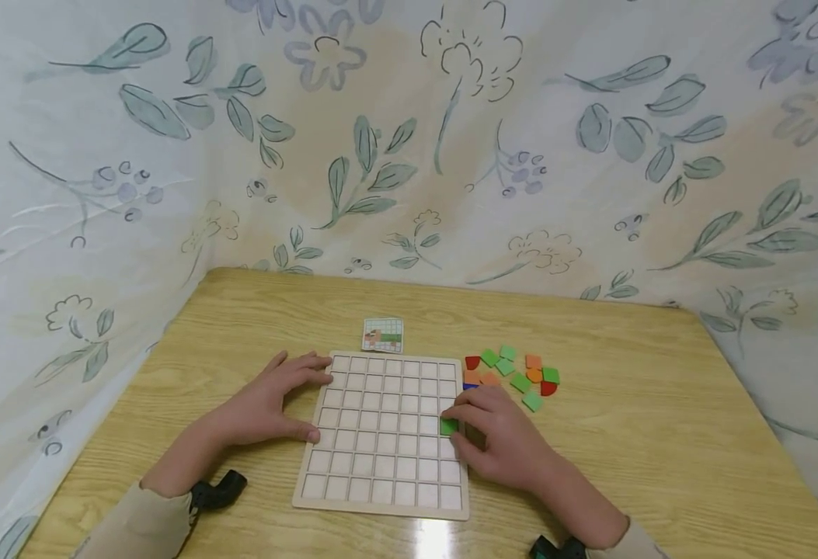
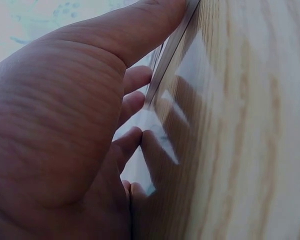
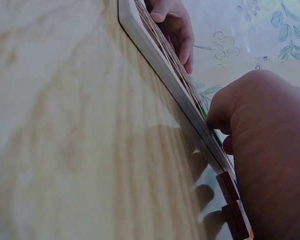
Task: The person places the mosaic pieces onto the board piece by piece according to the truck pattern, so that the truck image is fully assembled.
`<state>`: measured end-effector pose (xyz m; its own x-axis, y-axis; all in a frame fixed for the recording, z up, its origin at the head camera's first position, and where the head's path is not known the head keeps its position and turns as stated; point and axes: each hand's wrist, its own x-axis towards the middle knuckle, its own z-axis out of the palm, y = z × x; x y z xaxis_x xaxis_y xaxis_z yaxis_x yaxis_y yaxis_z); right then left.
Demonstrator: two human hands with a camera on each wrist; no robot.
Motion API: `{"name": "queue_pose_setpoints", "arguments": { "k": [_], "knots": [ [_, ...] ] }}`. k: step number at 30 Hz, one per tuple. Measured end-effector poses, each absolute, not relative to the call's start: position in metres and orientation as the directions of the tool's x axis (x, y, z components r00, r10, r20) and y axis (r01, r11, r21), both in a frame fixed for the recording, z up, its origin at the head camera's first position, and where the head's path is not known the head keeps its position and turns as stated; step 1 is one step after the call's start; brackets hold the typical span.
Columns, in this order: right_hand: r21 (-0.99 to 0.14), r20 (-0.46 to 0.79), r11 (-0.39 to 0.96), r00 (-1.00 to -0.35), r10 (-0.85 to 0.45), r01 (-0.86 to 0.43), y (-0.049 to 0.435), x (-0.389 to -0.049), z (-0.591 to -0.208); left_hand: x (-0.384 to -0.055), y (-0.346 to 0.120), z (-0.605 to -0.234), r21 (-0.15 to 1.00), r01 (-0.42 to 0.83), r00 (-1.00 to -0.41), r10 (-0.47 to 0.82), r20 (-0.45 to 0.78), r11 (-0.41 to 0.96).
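A pale wooden grid board (image 1: 381, 511) of square cells lies on the table. At its right-hand column, my right hand (image 1: 502, 439) pinches a green square tile (image 1: 448, 427) between thumb and fingers. The tile's thin green edge also shows beneath the fingertips in the right wrist view. My left hand (image 1: 265, 400) rests along the board's left edge, fingers spread at the upper part and thumb lower down. Seen from the left wrist, the thumb (image 2: 155, 20) lies against the board's side.
Beyond my right hand lie several loose tiles: green squares (image 1: 520, 382), orange pieces (image 1: 534, 362), red quarter-rounds (image 1: 548, 388) and a partly covered blue one (image 1: 470, 386). Behind the board is a small picture card (image 1: 383, 335) with a gridded pattern. A floral cloth (image 1: 395, 155) hangs behind the table.
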<state>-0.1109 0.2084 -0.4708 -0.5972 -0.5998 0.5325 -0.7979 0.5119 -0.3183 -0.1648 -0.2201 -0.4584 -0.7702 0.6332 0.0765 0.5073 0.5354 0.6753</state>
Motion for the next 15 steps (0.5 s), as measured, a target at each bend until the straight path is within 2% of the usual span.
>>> {"name": "queue_pose_setpoints", "arguments": {
  "k": [8,15],
  "knots": [
    [-0.350,0.504,0.590,-0.677,-0.536,-0.727,0.218,-0.111,-0.470,-0.166,-0.221,-0.461,0.675,0.511,-0.767,0.637,0.078,0.532],
    [-0.315,0.536,0.651,-0.695,-0.479,-0.691,0.235,-0.122,-0.469,-0.167,-0.223,-0.462,0.673,0.518,-0.761,0.644,0.082,0.527]
  ]
}}
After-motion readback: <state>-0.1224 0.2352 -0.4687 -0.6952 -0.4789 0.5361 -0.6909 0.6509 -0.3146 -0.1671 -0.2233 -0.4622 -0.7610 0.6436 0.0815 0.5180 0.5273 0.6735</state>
